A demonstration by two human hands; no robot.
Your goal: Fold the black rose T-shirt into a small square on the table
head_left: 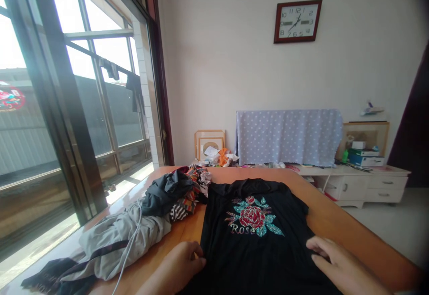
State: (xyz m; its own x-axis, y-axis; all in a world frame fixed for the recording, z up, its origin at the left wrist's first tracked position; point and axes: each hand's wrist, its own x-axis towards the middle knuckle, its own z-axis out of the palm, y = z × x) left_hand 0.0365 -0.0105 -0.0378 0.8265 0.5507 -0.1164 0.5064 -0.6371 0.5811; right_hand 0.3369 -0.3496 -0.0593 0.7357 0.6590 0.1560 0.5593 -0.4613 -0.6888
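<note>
A black T-shirt (217, 250) lies spread on the wooden table, its neck end away from me. It has a sparkly red rose print with teal leaves and the word "Rose". My left hand (182, 261) is at the shirt's left edge, thumb and forefinger closed on the cloth. At the opposite edge, my right hand (330, 257) has curled fingers around the black fabric, with a small dark gap between thumb and forefinger. The lower part of the shirt runs out of view at the bottom.
Left of the shirt, a heap of clothes (167, 192) includes a grey garment (117, 237) with a pale cord (132, 241) across it. The table (351, 223) reaches toward a white cabinet (365, 185). A glazed window frame (72, 107) stands at left.
</note>
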